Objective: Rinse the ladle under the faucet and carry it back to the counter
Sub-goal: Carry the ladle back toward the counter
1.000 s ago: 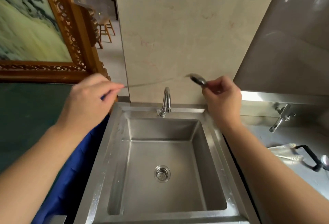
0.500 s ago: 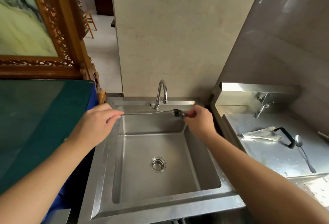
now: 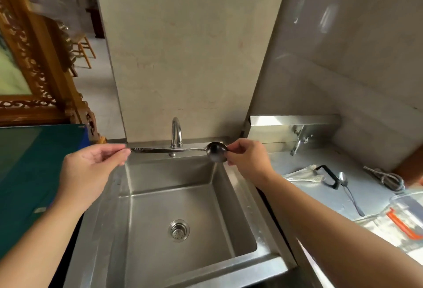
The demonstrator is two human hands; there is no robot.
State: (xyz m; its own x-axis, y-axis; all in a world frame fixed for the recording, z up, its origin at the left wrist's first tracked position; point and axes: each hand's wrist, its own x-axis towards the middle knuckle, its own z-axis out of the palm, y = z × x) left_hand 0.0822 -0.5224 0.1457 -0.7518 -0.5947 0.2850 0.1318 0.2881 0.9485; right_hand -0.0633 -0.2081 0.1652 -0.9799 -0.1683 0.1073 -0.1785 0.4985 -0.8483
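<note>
1. Ladle (image 3: 174, 149) held level across the back rim of the sink (image 3: 231, 187), in front of the faucet (image 3: 176, 131).
2. Left hand (image 3: 91, 171): fingertips pinched on the handle end.
3. Right hand (image 3: 248, 158): fingers gripping the bowl, which faces the camera.
4. No water visible running from the faucet.
5. Counter (image 3: 366, 194) lies right of the right-hand grip.

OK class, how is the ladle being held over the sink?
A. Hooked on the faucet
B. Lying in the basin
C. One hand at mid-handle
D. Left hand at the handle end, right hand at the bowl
D: the left hand pinches the handle end of the ladle while the right hand grips its bowl.
</note>
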